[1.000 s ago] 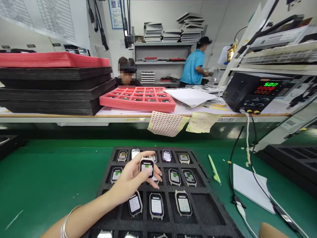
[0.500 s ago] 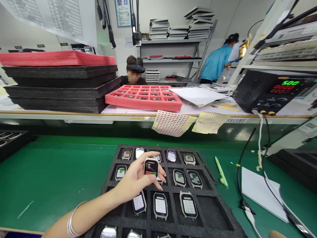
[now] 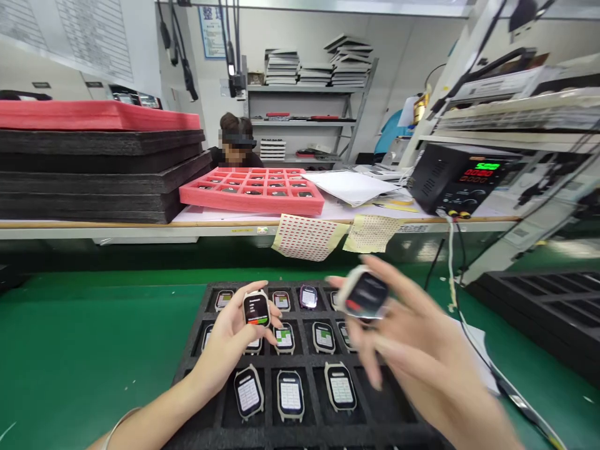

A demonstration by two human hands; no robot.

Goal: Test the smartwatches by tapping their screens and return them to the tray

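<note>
We take this for an electronics workshop. On the green counter point(image 3: 84, 337) in front of us lies a black foam tray point(image 3: 290, 435) with lit watches point(image 3: 290, 395) in its compartments. Beyond it we see a stack of foam trays point(image 3: 84, 178) and a power supply point(image 3: 435, 178) with glowing digits point(image 3: 487, 167). Dark cables point(image 3: 187, 78) hang at upper left, and metal shelving point(image 3: 309, 89) at the back carries piles of flat, pale items point(image 3: 282, 67).

Left watch point(image 3: 256, 309), held: pale case, dark lit screen, red-green band at six o'clock. Right watch point(image 3: 368, 294), held at its three o'clock: pale, tilted, blurred, red patch at eight o'clock.
</note>
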